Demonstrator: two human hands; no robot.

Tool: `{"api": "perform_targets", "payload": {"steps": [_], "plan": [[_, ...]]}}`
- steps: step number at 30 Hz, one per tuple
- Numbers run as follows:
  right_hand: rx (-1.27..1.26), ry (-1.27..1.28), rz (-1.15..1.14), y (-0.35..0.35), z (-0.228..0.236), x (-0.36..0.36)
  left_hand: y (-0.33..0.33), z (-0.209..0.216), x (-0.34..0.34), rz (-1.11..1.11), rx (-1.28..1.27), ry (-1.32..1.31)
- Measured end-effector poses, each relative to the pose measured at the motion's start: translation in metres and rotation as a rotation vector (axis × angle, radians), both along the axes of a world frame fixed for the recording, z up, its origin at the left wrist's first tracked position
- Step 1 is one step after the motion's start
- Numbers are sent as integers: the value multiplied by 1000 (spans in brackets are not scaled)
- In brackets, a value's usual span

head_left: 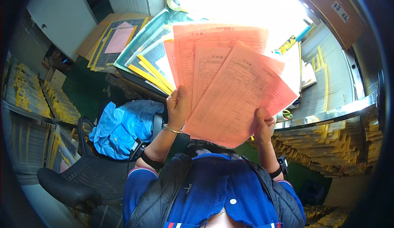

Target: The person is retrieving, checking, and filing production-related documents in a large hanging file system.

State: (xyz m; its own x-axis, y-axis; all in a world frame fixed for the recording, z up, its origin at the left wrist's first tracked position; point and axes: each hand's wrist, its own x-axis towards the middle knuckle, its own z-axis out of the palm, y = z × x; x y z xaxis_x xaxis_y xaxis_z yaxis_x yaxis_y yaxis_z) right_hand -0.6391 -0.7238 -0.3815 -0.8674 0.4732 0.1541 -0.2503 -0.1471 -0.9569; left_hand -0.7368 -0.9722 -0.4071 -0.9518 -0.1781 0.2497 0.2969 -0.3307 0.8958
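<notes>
Several pink printed forms [242, 90] are fanned out and held up in front of me, the sheets overlapping. On their left edge my left hand [177, 107] is closed, thumb over the paper and a bangle at the wrist. Gripping the right edge near the lower corner is my right hand [264, 124], its thumb pressed on the front sheet. The remaining fingers of both hands are partly hidden by the paper. Lines and tables are printed on the sheets, and the ones at the back are largely covered.
Behind the forms stands a desk with a green tray [141, 39] of yellow-edged sheets and a tape roll [174, 3]. A black chair [102, 174] with a blue cloth [119, 129] is at my left. Shelves of yellow-edged folders [324, 143] line the right; more fill a left rack [30, 90].
</notes>
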Motion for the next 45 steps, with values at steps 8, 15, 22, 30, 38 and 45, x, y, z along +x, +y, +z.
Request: {"api": "perform_targets", "payload": {"steps": [8,15,22,30,38,45], "plan": [[20,17,-72,-1,-7,-7,3,29,1,-26,-6,-45],[-127,80,-10,8,-24,-11,7,30,-5,-39,152,-68],[-164,116,-4,1,-15,-9,-2,17,-8,-88,47,12],[-176,96,-48,-2,-13,-4,3,30,0,-14,47,-4],[-165,69,-21,3,-12,5,-1,16,1,-46,37,-6],[-154,131,-10,-3,-5,9,3,30,7,-53,60,-2]]}}
